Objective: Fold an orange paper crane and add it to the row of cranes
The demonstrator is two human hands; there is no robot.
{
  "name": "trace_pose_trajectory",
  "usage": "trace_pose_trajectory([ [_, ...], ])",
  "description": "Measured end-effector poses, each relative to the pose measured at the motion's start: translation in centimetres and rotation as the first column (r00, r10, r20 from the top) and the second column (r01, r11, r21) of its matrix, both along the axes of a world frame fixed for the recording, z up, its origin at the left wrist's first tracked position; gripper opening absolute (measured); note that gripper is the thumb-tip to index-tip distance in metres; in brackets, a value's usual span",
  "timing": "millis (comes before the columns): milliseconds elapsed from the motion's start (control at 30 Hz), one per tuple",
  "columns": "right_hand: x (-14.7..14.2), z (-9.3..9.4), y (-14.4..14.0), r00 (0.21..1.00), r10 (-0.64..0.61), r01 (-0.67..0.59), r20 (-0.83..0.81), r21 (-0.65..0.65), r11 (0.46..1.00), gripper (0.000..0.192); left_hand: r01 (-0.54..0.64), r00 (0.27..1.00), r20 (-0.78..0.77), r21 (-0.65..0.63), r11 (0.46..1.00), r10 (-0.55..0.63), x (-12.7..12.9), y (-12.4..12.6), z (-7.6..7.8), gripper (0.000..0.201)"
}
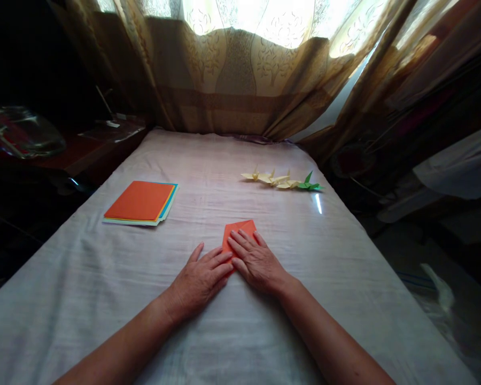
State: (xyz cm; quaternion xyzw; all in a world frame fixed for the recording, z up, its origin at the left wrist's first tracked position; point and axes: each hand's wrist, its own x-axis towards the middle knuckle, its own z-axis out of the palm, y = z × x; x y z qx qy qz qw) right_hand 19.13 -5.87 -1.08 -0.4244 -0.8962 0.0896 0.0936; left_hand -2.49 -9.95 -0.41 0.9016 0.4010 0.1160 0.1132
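A folded piece of orange origami paper lies flat on the cloth-covered surface in front of me. Across its middle and right side rests my right hand, palm down with the fingers stretched out. My left hand lies at the paper's lower left edge, fingers extended, their tips touching it. Both hands press from above and neither grips. The paper's lower part is mostly hidden under the fingers; a crease shows near its top edge.
To the left lies a stack of coloured paper sheets, orange on top. Several folded cream paper cranes and a green one stand in a row at the back right. Beyond the far edge hangs a curtain. A glass jar is at far left.
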Motion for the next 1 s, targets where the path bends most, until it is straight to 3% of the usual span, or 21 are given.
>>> trace_pose_trajectory([
  [100,-0.1,-0.3,0.0,0.997,-0.014,0.019,0.081,-0.073,0.997,0.055,0.103,0.993,-0.064,0.005,0.995,-0.103,-1.1,-0.3,0.4,0.038],
  [233,0.1,-0.2,0.1,0.993,-0.037,0.046,0.113,-0.078,0.996,0.055,0.229,0.963,-0.151,0.016,0.973,-0.224,-3.4,-1.0,0.7,0.046],
  [400,-0.4,0.4,-0.3,0.989,-0.066,0.077,0.136,-0.081,0.994,0.059,0.276,0.948,-0.170,0.018,0.961,-0.269,-5.4,-1.5,1.0,0.047],
  [600,-1.5,0.6,-1.2,0.985,-0.125,0.138,0.118,-0.114,0.984,0.089,0.295,0.945,-0.146,0.005,0.955,-0.291,-5.3,-1.1,1.9,0.047],
  [833,0.7,1.0,0.5,0.931,-0.308,0.334,0.194,-0.118,0.935,0.071,0.311,0.946,-0.097,-0.001,0.950,-0.309,-4.8,-0.4,3.6,0.030],
  [1000,1.4,0.3,0.1,0.930,-0.366,0.365,0.034,0.035,0.930,0.054,0.193,0.981,-0.010,-0.054,0.980,-0.194,-3.0,3.0,4.5,0.028],
])
